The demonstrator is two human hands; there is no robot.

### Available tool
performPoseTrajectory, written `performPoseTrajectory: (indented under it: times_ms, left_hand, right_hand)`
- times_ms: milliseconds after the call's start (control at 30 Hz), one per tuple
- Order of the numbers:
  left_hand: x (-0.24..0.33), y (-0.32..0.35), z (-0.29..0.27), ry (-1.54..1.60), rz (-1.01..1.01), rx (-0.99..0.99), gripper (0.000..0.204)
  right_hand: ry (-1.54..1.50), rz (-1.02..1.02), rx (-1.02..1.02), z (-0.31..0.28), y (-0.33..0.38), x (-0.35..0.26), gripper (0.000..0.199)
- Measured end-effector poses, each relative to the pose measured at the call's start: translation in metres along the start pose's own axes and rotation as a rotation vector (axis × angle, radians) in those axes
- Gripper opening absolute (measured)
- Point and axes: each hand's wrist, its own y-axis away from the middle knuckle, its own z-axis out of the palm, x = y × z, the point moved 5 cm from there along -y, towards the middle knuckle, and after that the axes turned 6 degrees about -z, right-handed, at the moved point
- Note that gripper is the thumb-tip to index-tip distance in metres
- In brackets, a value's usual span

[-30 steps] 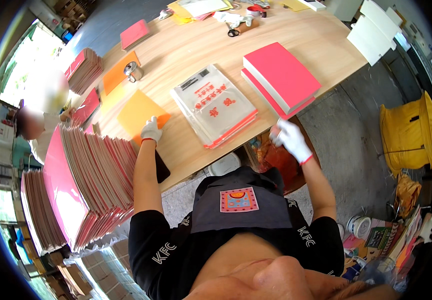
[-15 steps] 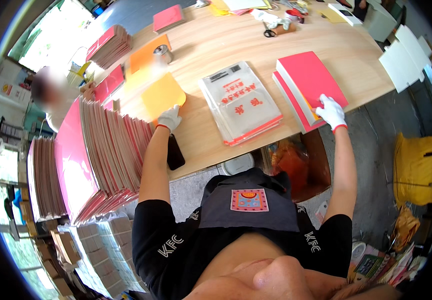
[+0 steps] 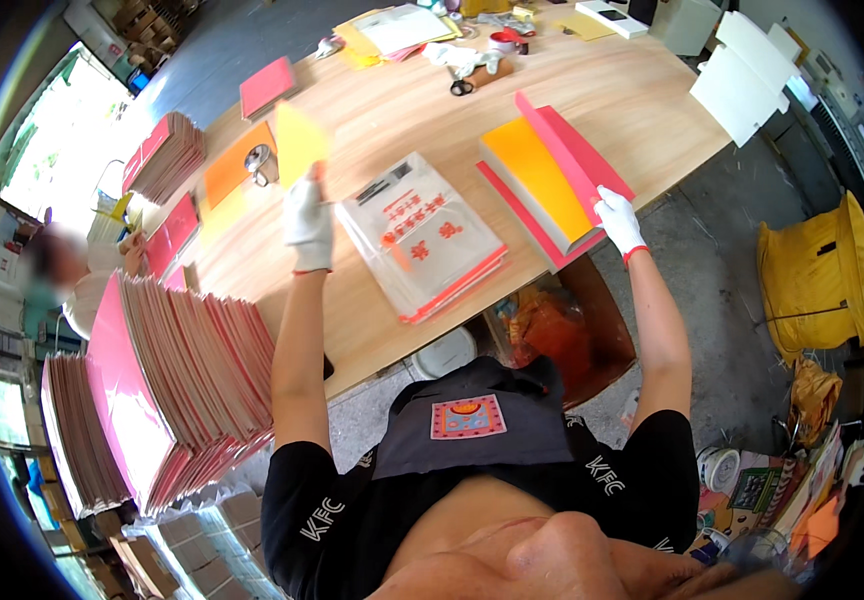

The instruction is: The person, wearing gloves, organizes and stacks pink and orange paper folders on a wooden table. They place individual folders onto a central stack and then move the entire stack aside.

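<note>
Both hands wear white gloves. Left hand (image 3: 308, 222) is closed on a yellow sheet (image 3: 300, 143) and holds it up above the counter (image 3: 642, 100), to the left of the clear plastic packet (image 3: 420, 232) that lies flat in the middle. Right hand (image 3: 619, 218) grips the edge of a pink cover (image 3: 574, 158) and lifts it open, so the orange-yellow inside of the pink stack (image 3: 537, 180) shows; this stack lies just right of the packet.

Judging from how things lie, the work looks to be somewhere in the middle. Only this one stack stands opened, and the yellow sheet is not yet inside it. Left of the packet, at the counter edge, a very long row of pink folders (image 3: 192, 380) stands on edge, so it seems much is left. More orange sheets (image 3: 232, 170) lie beyond the left hand, with a small metal tape holder (image 3: 258, 160) on them. Scissors (image 3: 462, 86) rest far behind the packet.
</note>
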Motion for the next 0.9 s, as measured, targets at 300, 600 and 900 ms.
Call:
performPoseTrajectory:
  times_ms: [300,600,900]
  left_hand:
    - [0.271,0.016,0.197,-0.057,0.368,-0.679,0.021]
    - [0.343,0.12,0.235,0.377,0.294,-0.941,0.056]
    - [0.251,0.191,0.097,0.634,0.188,-1.006,0.042]
  right_hand:
    - [0.343,-0.105,0.354,-0.121,0.03,-0.078,0.038]
    - [0.896,-0.29,-0.083,-0.075,0.029,-0.177,0.026]
    - [0.932,-0.404,-0.244,0.077,0.064,-0.159,0.045]
